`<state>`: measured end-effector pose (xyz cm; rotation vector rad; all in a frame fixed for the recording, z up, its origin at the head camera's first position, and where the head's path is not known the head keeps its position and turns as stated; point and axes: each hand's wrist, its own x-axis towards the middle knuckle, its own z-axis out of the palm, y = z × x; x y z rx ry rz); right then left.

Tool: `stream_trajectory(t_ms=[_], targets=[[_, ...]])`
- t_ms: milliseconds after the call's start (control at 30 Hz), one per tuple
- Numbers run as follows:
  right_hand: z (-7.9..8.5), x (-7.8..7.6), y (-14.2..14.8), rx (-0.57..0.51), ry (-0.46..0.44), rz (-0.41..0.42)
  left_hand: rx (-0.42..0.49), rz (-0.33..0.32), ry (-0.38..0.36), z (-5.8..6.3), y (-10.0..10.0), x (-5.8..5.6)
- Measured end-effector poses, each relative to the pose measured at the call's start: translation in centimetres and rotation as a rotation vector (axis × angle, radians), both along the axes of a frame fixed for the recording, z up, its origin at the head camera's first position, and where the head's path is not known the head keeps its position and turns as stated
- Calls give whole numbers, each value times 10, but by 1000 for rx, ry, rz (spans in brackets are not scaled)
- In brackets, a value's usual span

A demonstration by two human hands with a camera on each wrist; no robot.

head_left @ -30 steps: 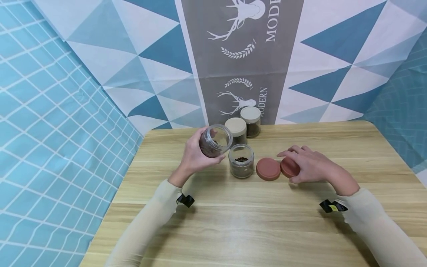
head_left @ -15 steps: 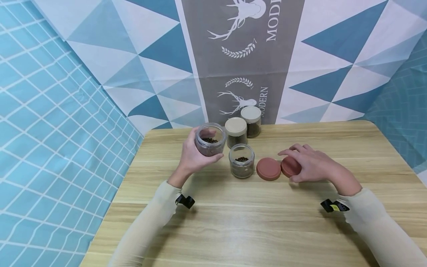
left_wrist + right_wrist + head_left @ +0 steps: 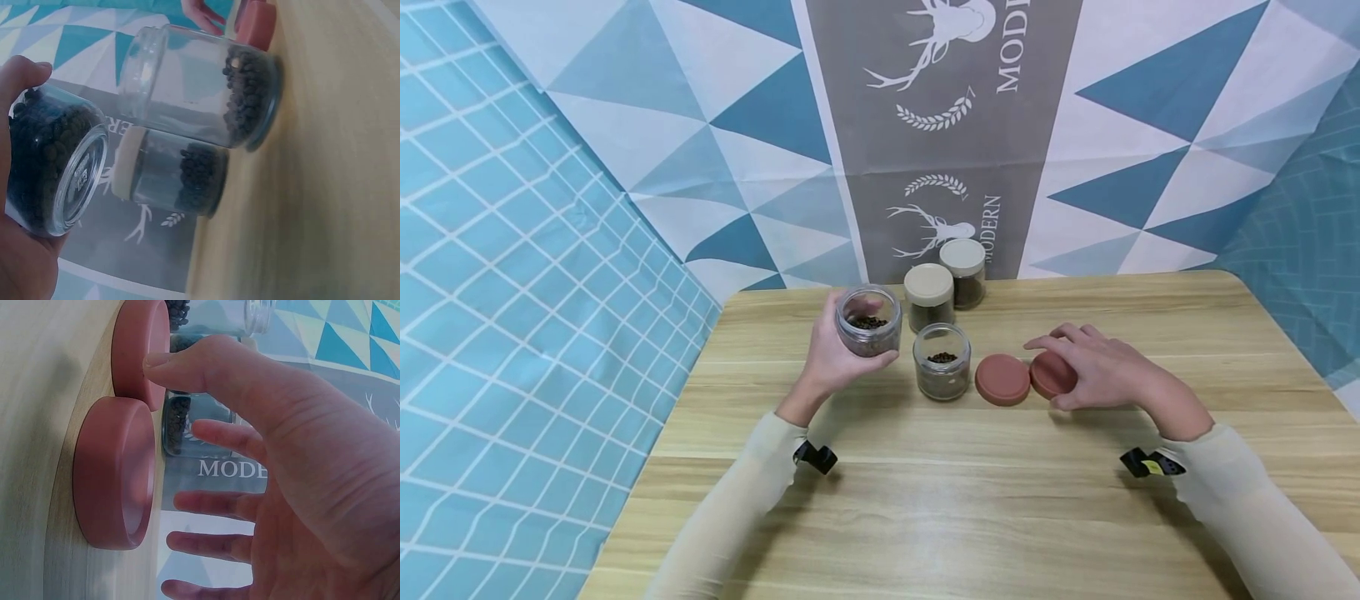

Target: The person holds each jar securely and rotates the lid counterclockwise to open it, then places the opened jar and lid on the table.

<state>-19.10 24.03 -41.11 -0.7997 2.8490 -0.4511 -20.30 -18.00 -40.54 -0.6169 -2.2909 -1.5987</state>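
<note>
My left hand (image 3: 833, 360) grips an open glass jar (image 3: 874, 340) with small dark beans in it, raised at the left of the jars. Its mouth points upward with a slight tilt. A second open glass jar (image 3: 942, 382) stands on the table just to the right, with a low layer of dark beans (image 3: 245, 94). Beside it lie two red lids, the left one (image 3: 1002, 380) and the right one (image 3: 1049, 375). Over the right lid hovers my right hand (image 3: 1099, 372); in the right wrist view its fingers (image 3: 215, 503) are spread and hold nothing.
Behind the open jars stand two glass jars with cream lids, a nearer one (image 3: 929, 287) and a farther one (image 3: 962, 260) by the patterned backdrop (image 3: 790, 167). The wooden table (image 3: 940, 508) reaches toward me. Blue tiled-print cloth (image 3: 512, 292) hangs at the left.
The jar in my left hand has turned from leaning toward the standing jar to nearly upright and shifted slightly left. My right hand has stayed almost still over the lid.
</note>
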Motion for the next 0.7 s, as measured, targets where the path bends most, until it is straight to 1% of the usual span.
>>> stream_trajectory(t_ms=[167, 433, 600, 700], targets=[[1, 0, -1, -11, -5, 0, -3, -11, -42, -12, -2, 0], [0, -1, -3, -16, -2, 2, -4, -93, -102, -30, -6, 0], [0, 1, -4, -18, 1, 2, -17, -103, -124, -37, -7, 0], [0, 2, -5, -17, 4, 2, -36, -96, -138, -40, -8, 0]])
